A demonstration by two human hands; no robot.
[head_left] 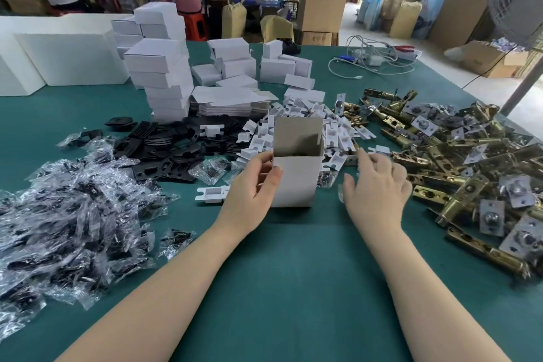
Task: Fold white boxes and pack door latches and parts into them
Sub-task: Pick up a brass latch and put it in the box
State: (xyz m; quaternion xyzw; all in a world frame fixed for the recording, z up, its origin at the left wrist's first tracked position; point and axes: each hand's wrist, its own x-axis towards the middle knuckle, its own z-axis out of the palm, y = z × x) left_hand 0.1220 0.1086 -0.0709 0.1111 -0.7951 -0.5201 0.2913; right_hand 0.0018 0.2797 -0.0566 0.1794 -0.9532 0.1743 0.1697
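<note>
head view, down over table (288, 258)

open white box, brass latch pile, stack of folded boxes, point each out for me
open white box (295, 182), head view, front wall
brass latch pile (458, 161), head view, middle of heap
stack of folded boxes (161, 79), head view, side

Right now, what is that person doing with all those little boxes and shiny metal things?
The person is packing door parts at a green table. Their left hand holds a white box standing upright with its top flap open. Their right hand hovers beside it, fingers relaxed, holding nothing, next to a pile of brass latches. Bags of small black parts lie on the left, and stacks of folded boxes wait behind.
</note>
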